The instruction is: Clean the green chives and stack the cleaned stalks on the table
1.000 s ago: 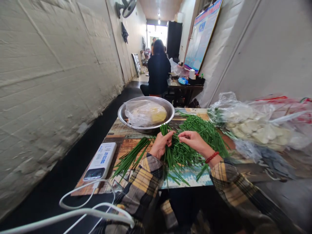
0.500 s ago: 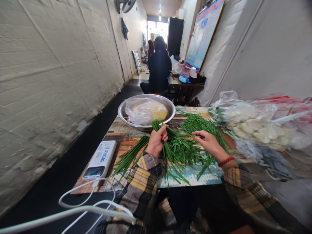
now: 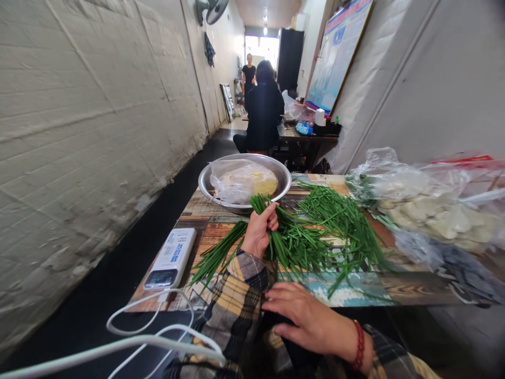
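Note:
A bunch of long green chives (image 3: 278, 242) is gripped in my left hand (image 3: 261, 229), whose fingers wrap round it just in front of the metal bowl. My right hand (image 3: 303, 318), with a red bead bracelet at the wrist, hovers by the table's near edge, beside my left sleeve. Its fingers are spread and I see nothing in them. Loose chives (image 3: 339, 216) lie in a spread pile on the right of the bunch. More chives (image 3: 219, 250) lie to the left of my left hand, partly behind my wrist.
The metal bowl (image 3: 205, 184) holds a plastic bag with pale yellowish contents. A white power bank (image 3: 171, 258) with a cable (image 3: 173, 337) sits at the left. Plastic bags of pale food (image 3: 437, 210) stand at the right. A seated person (image 3: 263, 110) is further off.
My right hand has come away from the chive pile, moving left and towards me to the table's near edge. My left hand keeps its grip on the bunch. The view has shifted slightly.

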Demonstrator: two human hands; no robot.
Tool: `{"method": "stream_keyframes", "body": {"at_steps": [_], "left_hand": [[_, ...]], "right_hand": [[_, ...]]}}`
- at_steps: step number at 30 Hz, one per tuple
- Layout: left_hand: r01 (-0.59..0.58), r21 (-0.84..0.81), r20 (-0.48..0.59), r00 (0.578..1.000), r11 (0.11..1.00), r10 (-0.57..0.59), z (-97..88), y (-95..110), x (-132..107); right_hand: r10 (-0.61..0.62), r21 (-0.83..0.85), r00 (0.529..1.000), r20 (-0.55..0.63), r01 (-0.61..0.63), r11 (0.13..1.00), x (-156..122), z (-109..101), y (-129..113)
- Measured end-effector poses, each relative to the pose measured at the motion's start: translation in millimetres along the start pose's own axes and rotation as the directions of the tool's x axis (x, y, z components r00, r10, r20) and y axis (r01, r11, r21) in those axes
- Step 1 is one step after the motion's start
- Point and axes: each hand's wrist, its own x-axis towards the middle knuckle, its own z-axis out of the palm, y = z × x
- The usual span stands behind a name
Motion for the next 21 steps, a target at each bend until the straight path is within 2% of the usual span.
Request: {"method": "stream_keyframes", "body": {"at_steps": [3,7,10,13,14,18,21], "left_hand": [[-0.005,-0.012,0.009,1.0,1.0,0.005,0.1,3,0],[0.008,-0.044,0.019,1.0,0.999,-0.007,0.9,6,-1],[0.024,-0.073,0.035,0.999,0.997,-0.022,1.3,8,-2],[0.053,-0.096,0.042,0.998,0.994,-0.049,2.0,10,-2],[0.062,-0.1,0.042,0.997,0.993,-0.058,2.3,11,-2],[0.094,-0.088,0.06,0.994,0.992,-0.089,3.3,13,-2],[0.138,-0.057,0.071,0.988,0.989,-0.134,4.3,14,-3]], "right_hand": [[0.066,-0.125,0.996,-0.062,-0.073,0.989,2,-2,32],[0.079,-0.289,0.983,-0.167,-0.125,0.949,12,-17,78],[0.148,-0.391,0.924,-0.352,-0.289,0.874,22,-26,99],[0.17,-0.424,0.851,-0.496,-0.409,0.808,26,-28,102],[0.151,-0.435,0.852,-0.501,-0.399,0.807,26,-27,100],[0.027,-0.474,0.917,-0.398,-0.231,0.85,26,-23,88],[0.001,-0.479,0.928,-0.372,-0.193,0.857,29,-24,84]]}}
